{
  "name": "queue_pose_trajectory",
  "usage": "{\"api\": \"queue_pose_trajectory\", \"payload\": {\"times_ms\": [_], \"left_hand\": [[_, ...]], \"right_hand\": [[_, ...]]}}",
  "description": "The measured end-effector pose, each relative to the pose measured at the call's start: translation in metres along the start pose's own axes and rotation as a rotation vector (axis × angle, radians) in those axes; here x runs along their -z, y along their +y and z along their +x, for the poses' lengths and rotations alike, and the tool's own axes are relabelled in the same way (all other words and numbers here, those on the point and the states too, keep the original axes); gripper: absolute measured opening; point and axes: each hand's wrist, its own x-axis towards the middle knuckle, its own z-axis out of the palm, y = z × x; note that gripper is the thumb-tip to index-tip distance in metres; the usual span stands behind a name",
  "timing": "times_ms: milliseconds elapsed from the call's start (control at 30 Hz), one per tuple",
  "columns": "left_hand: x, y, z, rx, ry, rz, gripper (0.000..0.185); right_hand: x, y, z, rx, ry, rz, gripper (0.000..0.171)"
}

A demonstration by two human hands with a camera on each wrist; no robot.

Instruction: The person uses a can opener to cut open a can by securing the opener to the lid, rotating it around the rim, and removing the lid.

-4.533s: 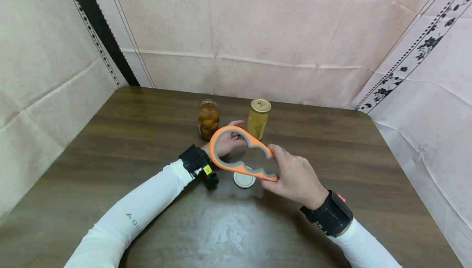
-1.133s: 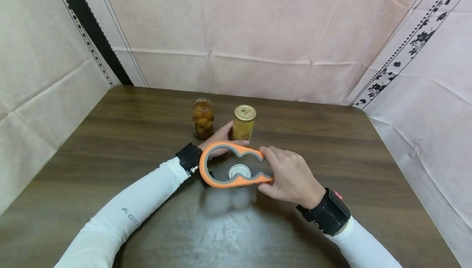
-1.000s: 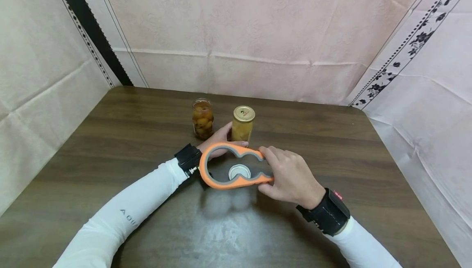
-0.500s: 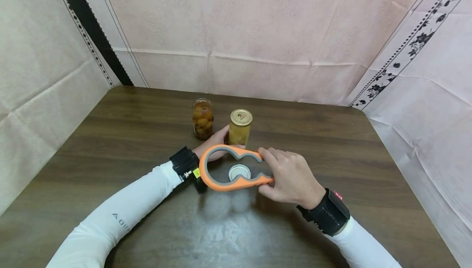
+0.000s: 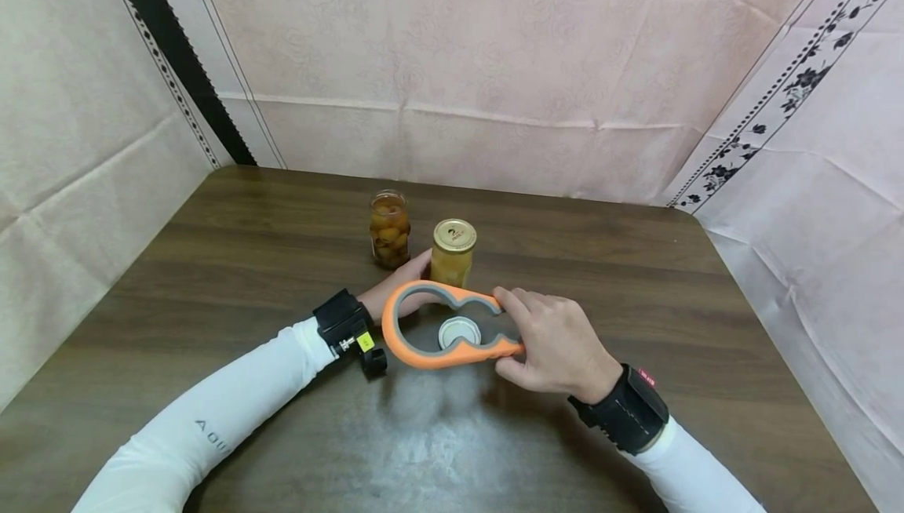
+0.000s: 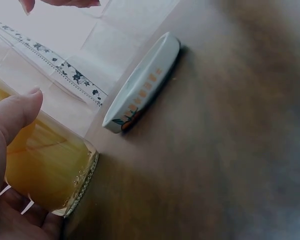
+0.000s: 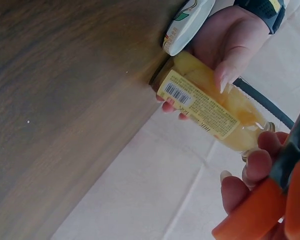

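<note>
Pink cloth walls surround a dark wood bench [image 5: 636, 278]. Left hand [image 5: 399, 287] grips the gold-lidded jar [image 5: 452, 252] of yellow fruit; right hand [image 5: 558, 340] holds the orange jar opener [image 5: 431, 350] just before it, above a loose white lid [image 5: 459, 333]. Likely next: seat opener over the jar's lid. Barcode label, text unreadable. An open jar [image 5: 389, 228] stands behind.

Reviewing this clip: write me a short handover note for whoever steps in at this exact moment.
Left hand: grips the gold-lidded jar, upright on the table.
Right hand: holds the orange jar opener by its narrow end, above a loose white lid lying flat.
Second jar, dark fruit, stands behind with no lid.
Done: one jar appears opened.
Left: gold lid still on; opener not yet over it.
</note>
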Motion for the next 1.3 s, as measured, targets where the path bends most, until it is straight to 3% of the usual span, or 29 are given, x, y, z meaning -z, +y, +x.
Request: {"api": "queue_pose_trajectory", "payload": {"times_ms": [467,733,933,1300], "left_hand": [[0.004,-0.001,-0.022,0.006,-0.039,-0.096,0.055],[0.003,0.005,-0.032,0.092,-0.007,-0.121,0.061],[-0.001,0.007,-0.040,0.120,0.006,-0.121,0.064],[-0.009,0.009,-0.055,0.092,0.022,-0.108,0.064]], "right_hand": [[0.000,-0.002,0.000,-0.016,-0.044,0.015,0.067],[-0.001,-0.002,0.000,-0.018,-0.059,0.007,0.067],[0.000,-0.004,-0.003,-0.018,-0.067,0.016,0.066],[0.002,-0.006,-0.012,0.013,-0.046,0.024,0.067]]}}
